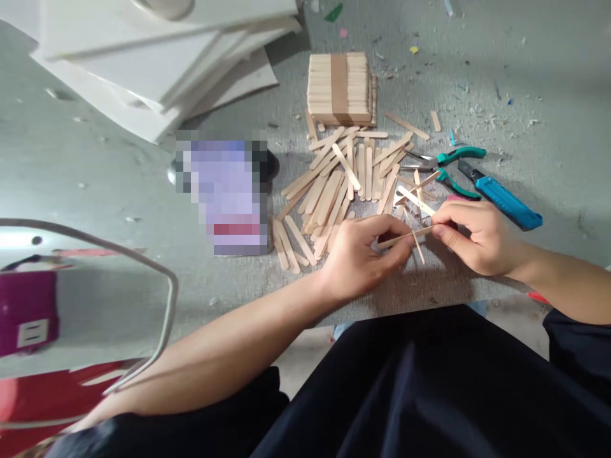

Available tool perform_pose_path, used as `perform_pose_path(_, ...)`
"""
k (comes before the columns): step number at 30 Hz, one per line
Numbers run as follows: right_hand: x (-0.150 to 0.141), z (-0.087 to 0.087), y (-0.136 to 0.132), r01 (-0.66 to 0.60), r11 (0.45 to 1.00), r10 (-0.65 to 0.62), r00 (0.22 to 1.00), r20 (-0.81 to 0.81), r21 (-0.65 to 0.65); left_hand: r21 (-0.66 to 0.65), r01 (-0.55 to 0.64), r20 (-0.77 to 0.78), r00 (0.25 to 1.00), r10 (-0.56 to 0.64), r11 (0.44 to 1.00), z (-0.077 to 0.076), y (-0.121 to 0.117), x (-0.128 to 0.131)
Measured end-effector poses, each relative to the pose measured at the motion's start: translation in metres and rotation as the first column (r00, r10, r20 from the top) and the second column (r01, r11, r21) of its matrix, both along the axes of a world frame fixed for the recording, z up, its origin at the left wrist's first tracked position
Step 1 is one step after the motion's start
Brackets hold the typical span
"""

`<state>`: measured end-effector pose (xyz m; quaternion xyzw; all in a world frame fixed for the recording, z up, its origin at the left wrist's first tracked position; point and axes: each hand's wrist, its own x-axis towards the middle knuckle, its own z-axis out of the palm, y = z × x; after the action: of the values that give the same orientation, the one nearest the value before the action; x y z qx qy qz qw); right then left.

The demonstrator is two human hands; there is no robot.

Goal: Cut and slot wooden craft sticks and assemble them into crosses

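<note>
Dark clothing (420, 381) lies nearest; beyond it, pale, thin, crossed wooden sticks (423, 231) span between the left hand (365, 251) and right hand (477, 238), both pinching them over the desk (563, 146).

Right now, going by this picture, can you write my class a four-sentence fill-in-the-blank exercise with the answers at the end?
1. The cutter has a handle coloured ____.
2. The band around the bundle is coloured ____.
3. Between the loose sticks and the cutter lie the ____.
4. Of the left hand and right hand, the ____ is nearer the cutter.

Missing words: blue; brown; pliers; right.
</note>
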<state>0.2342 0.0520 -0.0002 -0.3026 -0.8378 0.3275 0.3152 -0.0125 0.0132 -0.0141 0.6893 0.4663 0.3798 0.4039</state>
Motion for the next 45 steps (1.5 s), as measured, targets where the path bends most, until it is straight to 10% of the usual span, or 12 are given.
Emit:
perform_pose_path(9,0.013,0.005,0.01,0.107,0.984,-0.087,0.986,-0.144,0.139,0.144,0.152,0.109,0.98,-0.169,0.978,-0.004,0.002,-0.005)
perform_pose_path(19,-0.002,-0.034,0.019,0.237,0.719,-0.464,0.863,0.197,0.653,0.13,0.212,0.101,0.969,-0.226,0.969,-0.003,0.002,-0.005)
perform_pose_path(38,0.011,-0.028,0.028,0.259,0.739,-0.464,0.865,0.191,0.622,0.168,0.225,0.144,0.958,-0.25,0.96,0.002,0.005,-0.005)
perform_pose_path(45,0.014,-0.022,0.037,0.346,0.835,-0.421,0.903,0.092,0.428,0.186,0.219,0.18,0.951,-0.253,0.958,0.001,0.006,-0.006)
